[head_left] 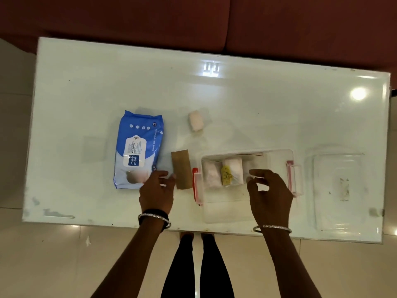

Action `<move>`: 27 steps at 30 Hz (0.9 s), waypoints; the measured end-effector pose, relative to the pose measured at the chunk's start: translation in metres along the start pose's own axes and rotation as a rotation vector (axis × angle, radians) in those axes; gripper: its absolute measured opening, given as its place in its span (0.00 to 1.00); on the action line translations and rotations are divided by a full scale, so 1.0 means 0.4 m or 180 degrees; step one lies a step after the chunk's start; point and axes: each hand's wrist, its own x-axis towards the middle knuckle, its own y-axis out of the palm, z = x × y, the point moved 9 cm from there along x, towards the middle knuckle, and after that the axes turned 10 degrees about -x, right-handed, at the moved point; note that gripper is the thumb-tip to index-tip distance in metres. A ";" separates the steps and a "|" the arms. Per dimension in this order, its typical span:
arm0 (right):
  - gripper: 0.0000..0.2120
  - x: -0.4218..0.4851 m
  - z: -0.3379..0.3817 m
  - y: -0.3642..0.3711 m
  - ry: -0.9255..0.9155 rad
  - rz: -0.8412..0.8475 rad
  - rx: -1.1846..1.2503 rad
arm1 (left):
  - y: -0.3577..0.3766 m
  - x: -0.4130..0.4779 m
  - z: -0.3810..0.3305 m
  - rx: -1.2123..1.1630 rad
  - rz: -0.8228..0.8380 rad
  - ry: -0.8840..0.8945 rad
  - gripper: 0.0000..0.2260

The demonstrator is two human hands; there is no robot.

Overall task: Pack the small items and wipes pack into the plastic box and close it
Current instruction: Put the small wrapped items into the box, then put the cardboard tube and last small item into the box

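Both hands hover nearest the lens, bangles at the wrists. From the head view, the left hand [158, 188] has its fingers loosely spread and holds nothing, its fingertips almost at the brown cardboard piece [181, 169] that lies between the wipes pack [137, 150] and the plastic box [247, 186]. The right hand [268, 192] is over the box, fingers curved and apart, clamped on nothing I can make out. The step in hand looks like fetching the next item — best done by pinching the brown piece across its narrow sides, lifting it clear of the box's red latch [195, 183], and laying it flat beside what is already packed, keeping room for the bulky wipes. By count: one wipes pack, one brown piece and one pale wrapped item [196, 121] are on the white table [236, 100] — about three small packets lie in the box, one with a yellow label [227, 178]. One clear lid [337, 190] waits at right.
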 end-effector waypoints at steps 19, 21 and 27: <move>0.18 0.254 0.365 0.213 -0.0619 0.0804 -0.0304 | 0.016 -0.020 -0.014 -0.0393 0.0035 0.0151 0.16; 0.25 0.272 0.374 0.287 -0.0616 0.1189 -0.0754 | -0.015 -0.046 -0.004 -0.0561 0.0014 0.0085 0.17; 0.25 0.287 0.369 0.387 -0.0666 0.1317 -0.1390 | -0.054 -0.069 0.010 -0.0720 0.0023 0.0027 0.22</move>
